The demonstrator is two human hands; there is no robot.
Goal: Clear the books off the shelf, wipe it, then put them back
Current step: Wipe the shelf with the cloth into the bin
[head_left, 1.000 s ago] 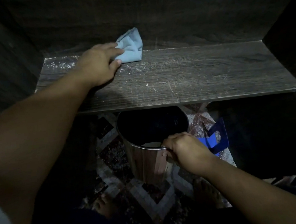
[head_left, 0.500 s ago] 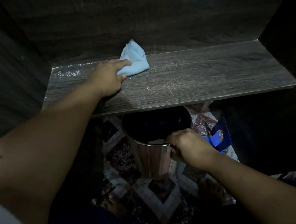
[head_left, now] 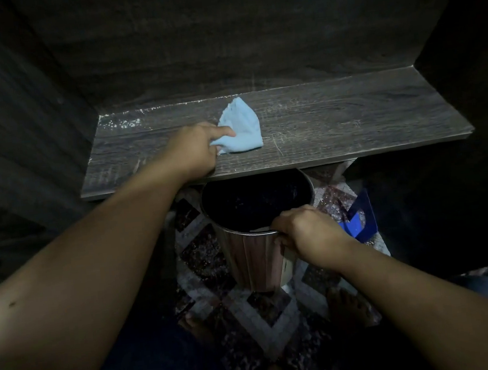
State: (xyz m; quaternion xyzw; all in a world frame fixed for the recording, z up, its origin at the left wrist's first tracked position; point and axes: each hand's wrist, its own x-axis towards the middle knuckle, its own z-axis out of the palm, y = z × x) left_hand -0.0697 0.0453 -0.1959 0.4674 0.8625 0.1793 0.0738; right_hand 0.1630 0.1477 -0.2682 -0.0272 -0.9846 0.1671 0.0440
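— So, from the head camera, what sits on the dark wood-grain shelf board [head_left: 335, 121]?

— Only a crumpled light-blue cleaning cloth [head_left: 241, 130], lying left of the board's middle, between the back wall and the front edge. No books show anywhere on the board.

— And the left hand [head_left: 194, 151]?

— It rests on the shelf just left of the cloth, fingers closed on the cloth's near-left corner, the index finger stretched over the fabric. The forearm crosses the front edge of the board.

— Any dirt visible?

— White specks and dusty streaks [head_left: 123, 123] cluster at the back-left corner and run thinly along the rear seam. Pale scratches mark the wood near the front, right of the cloth.

— What is below the shelf?

— A round metal bin with a shiny ribbed wall and a dark inside [head_left: 253, 259], standing on a patterned floor of dark and pale diamond tiles [head_left: 268, 339]. Its far rim tucks under the shelf's front edge.

— The right hand [head_left: 305, 232]?

— Curled tight on the bin's near-right rim, thumb side toward the opening, fingers wrapped down the outer wall.

— Anything beside the bin?

— A blue plastic piece with a cut-out opening [head_left: 358, 221] stands on the floor just right of it, partly hidden behind the right wrist. I cannot tell what it is. Bare toes show on the tiles near the bottom, either side of the bin.
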